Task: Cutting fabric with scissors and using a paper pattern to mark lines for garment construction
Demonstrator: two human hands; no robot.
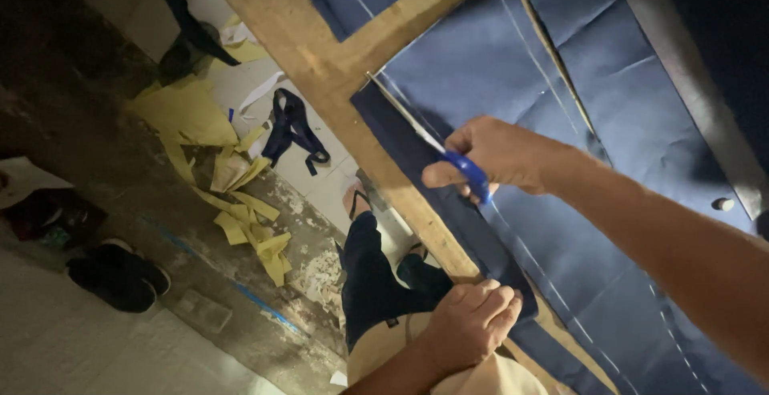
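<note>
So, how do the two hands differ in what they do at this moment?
The right hand grips blue-handled scissors and is raised over the dark blue fabric; the left hand holds no tool and rests on the fabric's strip at the wooden table edge. The right hand is nearer the chalk lines, the left nearer the body. Both are bare and closed.
</note>
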